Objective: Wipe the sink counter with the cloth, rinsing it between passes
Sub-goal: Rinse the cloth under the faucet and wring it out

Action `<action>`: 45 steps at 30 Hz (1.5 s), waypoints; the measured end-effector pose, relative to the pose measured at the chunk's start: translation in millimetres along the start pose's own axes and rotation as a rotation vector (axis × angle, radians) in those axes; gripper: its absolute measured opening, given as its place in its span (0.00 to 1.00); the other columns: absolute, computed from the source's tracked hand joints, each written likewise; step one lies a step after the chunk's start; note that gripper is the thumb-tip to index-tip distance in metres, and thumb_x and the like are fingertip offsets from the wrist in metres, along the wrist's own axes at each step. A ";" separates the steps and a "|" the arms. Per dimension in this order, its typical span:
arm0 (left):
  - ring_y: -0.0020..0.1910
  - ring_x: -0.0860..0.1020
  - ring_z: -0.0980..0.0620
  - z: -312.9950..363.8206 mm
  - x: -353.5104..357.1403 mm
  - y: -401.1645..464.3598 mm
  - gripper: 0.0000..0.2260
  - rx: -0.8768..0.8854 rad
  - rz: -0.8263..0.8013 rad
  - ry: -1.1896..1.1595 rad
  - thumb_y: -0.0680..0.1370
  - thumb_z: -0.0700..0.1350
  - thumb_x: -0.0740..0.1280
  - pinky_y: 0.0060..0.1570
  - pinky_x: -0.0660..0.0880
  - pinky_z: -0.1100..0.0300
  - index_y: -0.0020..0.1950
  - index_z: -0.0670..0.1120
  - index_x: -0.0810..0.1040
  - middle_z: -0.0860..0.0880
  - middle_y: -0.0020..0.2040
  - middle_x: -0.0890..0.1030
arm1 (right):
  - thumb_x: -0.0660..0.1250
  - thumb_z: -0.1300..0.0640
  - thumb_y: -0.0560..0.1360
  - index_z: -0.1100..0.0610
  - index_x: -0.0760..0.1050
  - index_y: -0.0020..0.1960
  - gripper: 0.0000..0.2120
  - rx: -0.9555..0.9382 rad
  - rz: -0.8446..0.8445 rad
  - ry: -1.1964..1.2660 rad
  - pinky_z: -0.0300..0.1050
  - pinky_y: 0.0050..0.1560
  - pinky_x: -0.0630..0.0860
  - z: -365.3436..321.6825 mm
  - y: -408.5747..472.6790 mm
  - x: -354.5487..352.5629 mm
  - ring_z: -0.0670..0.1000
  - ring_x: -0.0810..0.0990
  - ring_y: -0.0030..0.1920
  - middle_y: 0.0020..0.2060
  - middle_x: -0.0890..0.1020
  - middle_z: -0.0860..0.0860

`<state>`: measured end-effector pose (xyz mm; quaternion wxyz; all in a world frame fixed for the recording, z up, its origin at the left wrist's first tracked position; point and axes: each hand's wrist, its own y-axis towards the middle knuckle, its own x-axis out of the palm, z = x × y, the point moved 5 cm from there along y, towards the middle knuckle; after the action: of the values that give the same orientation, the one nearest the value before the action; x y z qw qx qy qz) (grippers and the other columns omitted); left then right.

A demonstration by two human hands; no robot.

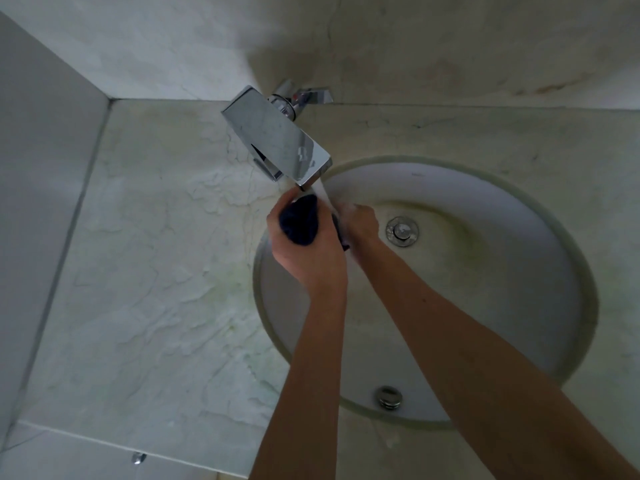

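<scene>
A dark blue cloth (pixel 300 223) is bunched between both hands under the chrome faucet (pixel 277 140), over the left part of the round white sink (pixel 519 271). Water runs from the spout onto the cloth. My left hand (pixel 304 251) grips the larger bundle of cloth. My right hand (pixel 360 226) holds the cloth's other end, with most of that end hidden behind the fingers. The pale marble counter (pixel 156 254) spreads to the left of the basin.
The faucet's lever handle (pixel 311 97) sits at the back wall. A metal drain plug (pixel 401 231) lies in the basin's middle and an overflow fitting (pixel 388 396) at its near side. A wall (pixel 34 168) bounds the counter on the left.
</scene>
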<state>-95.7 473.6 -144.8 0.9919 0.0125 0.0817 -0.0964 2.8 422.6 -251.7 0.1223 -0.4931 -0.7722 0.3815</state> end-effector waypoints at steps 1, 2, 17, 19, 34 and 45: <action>0.45 0.81 0.62 -1.5 3.9 1.8 0.15 -0.026 -0.029 0.013 0.72 0.34 0.74 0.45 0.77 0.67 0.57 0.43 0.81 0.53 0.47 0.83 | 0.63 0.48 0.80 0.56 0.76 0.42 0.13 -0.020 0.025 -0.075 0.46 0.47 0.79 2.2 0.4 -6.9 0.57 0.81 0.45 0.41 0.81 0.54; 0.41 0.81 0.64 -2.1 8.1 2.7 0.13 -0.056 -0.060 0.013 0.72 0.33 0.73 0.42 0.75 0.70 0.56 0.41 0.81 0.55 0.43 0.83 | 0.62 0.49 0.79 0.56 0.74 0.36 0.16 -0.045 0.049 -0.136 0.45 0.42 0.75 3.1 -0.5 -14.1 0.57 0.80 0.42 0.37 0.80 0.55; 0.31 0.72 0.62 -17.4 42.2 23.6 0.15 -0.250 -0.442 0.269 0.76 0.34 0.72 0.32 0.69 0.74 0.38 0.50 0.71 0.57 0.33 0.73 | 0.69 0.54 0.77 0.52 0.84 0.45 0.06 -0.653 0.367 0.058 0.39 0.39 0.78 -82.0 -80.4 -68.7 0.46 0.82 0.34 0.33 0.84 0.45; 0.29 0.69 0.62 -14.1 41.5 22.4 0.14 -0.255 -0.407 0.306 0.74 0.37 0.70 0.30 0.67 0.69 0.34 0.48 0.68 0.56 0.31 0.70 | 0.69 0.56 0.76 0.52 0.84 0.46 0.05 -0.693 0.325 0.162 0.42 0.38 0.78 -104.4 -82.1 -65.8 0.52 0.82 0.33 0.31 0.82 0.48; 0.38 0.83 0.52 -12.4 43.3 21.3 0.09 -0.122 -0.581 0.095 0.70 0.37 0.75 0.41 0.80 0.55 0.35 0.49 0.81 0.52 0.35 0.85 | 0.66 0.60 0.76 0.41 0.82 0.43 0.14 -0.890 0.108 0.028 0.42 0.33 0.71 -138.4 -78.1 -53.7 0.48 0.71 0.27 0.25 0.74 0.48; 0.39 0.78 0.48 1.6 74.6 -14.6 0.08 -0.830 -1.000 -0.720 0.71 0.38 0.67 0.49 0.77 0.52 0.47 0.45 0.82 0.47 0.38 0.79 | 0.53 0.53 0.86 0.60 0.72 0.70 0.18 0.227 -0.104 0.182 0.34 0.50 0.77 0.9 -50.4 -90.8 0.57 0.78 0.60 0.57 0.81 0.50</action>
<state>-26.1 445.1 -155.6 0.7184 -0.4343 -0.2227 -0.4957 12.5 333.3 -199.5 0.2664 -0.4681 -0.7343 0.4132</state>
